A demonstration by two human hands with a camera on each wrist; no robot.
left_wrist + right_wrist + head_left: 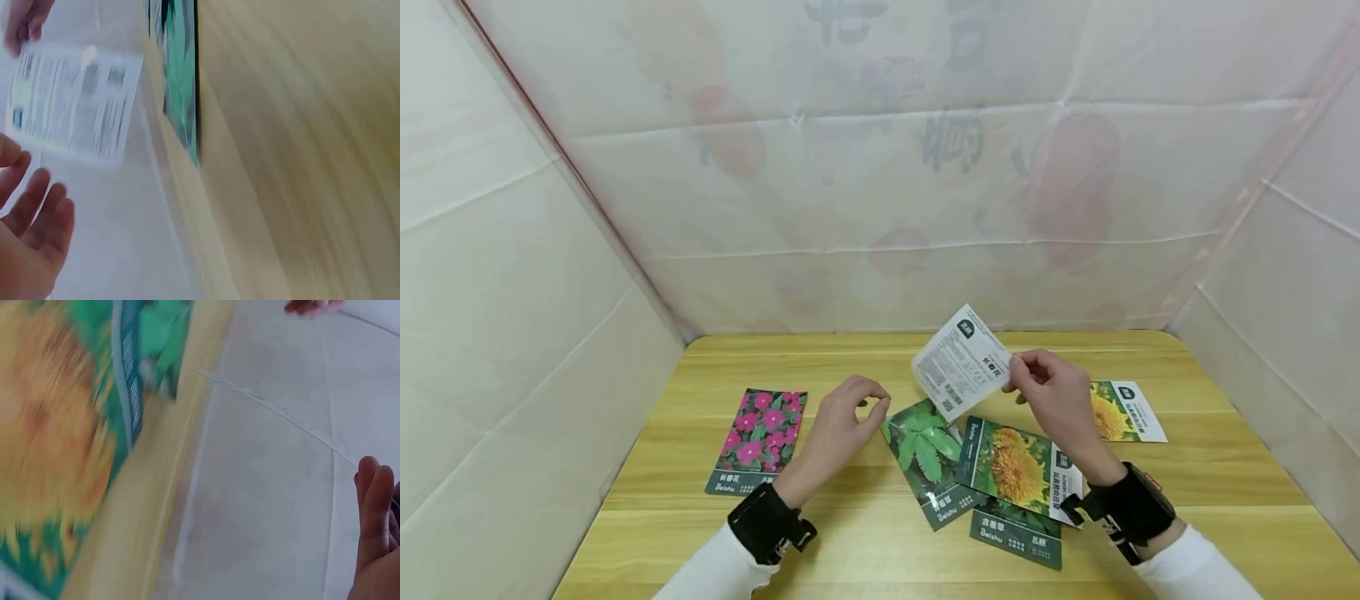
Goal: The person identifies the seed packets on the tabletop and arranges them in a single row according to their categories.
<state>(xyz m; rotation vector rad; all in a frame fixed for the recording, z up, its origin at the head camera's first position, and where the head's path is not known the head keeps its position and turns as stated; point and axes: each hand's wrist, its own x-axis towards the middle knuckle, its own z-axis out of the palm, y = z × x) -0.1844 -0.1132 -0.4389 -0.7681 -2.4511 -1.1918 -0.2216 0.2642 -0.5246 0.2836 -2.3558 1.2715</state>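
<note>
My right hand [1056,400] pinches a seed packet [962,364] by its right corner, tilted above the other packets with its white printed back showing. The right wrist view catches that packet [281,415] almost edge-on, at the fingertips. My left hand [844,417] holds nothing, its fingers loosely bent left of the raised packet; the left wrist view shows those fingers [47,219] just apart from it. Beneath lie a green-leaf seed packet [928,462] and an orange-flower seed packet [1011,468], which overlaps another green-leaf packet [1018,537].
On the wooden table [662,542], a pink-flower seed packet [760,437] lies at the left. Another yellow-flower packet [1127,411] lies at the right, partly behind my right hand. Pale fabric walls [850,292] stand round the back and both sides.
</note>
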